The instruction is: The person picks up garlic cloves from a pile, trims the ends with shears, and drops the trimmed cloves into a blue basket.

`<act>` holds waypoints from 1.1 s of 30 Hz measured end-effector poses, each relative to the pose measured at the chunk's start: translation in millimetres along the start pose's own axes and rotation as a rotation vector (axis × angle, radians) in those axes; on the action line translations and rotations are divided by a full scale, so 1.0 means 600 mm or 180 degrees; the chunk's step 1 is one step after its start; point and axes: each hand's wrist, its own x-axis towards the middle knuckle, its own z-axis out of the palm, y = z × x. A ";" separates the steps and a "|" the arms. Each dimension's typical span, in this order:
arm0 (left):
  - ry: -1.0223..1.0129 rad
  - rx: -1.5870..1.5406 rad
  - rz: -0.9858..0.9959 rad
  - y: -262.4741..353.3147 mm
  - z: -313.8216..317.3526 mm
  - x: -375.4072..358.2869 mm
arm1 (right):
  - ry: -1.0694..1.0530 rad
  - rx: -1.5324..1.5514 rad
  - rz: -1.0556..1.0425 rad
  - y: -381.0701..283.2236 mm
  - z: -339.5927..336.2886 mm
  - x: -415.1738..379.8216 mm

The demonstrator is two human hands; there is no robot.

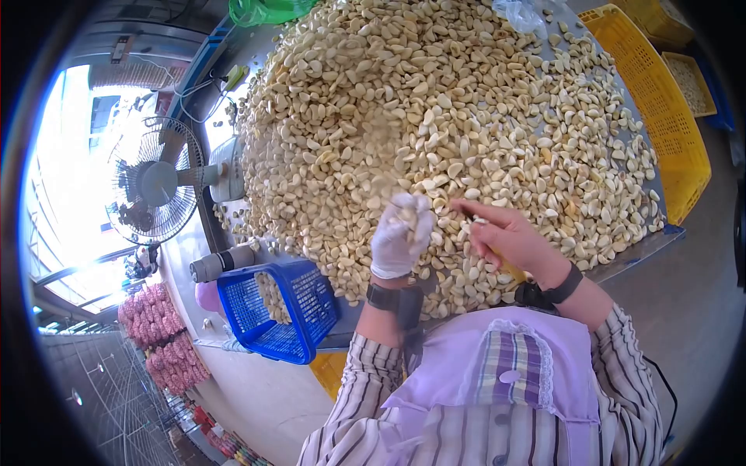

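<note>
Peeled garlic cloves [466,109] lie in a broad heap over the metal table. In a white glove, my left hand [402,241] is held over the near part of the heap, its fingers curled around pale garlic cloves. Just to its right, my bare right hand [513,241] is closed on a slim tool with a yellow handle [513,269], which shows below the palm. The tool's working end is hard to make out among the fingers. The two hands are close together but apart.
A blue basket [315,299] with some cloves stands at the table's left edge, beside a grey cylinder [222,262]. A fan [159,182] is at the left. A yellow crate [660,116] flanks the right edge; plastic bags [268,9] lie at the back.
</note>
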 end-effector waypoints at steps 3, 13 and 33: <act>0.0951 0.1036 0.0178 0.050 -0.038 0.019 | 0.0203 0.0248 -0.0265 0.008 -0.016 0.004; 0.1130 0.6172 0.0811 0.087 -0.107 0.047 | 0.0337 0.0037 -0.0330 0.012 -0.015 0.000; -0.0623 -0.0557 -0.0744 0.017 0.014 -0.006 | 0.0237 -0.0249 -0.0064 0.011 0.000 0.007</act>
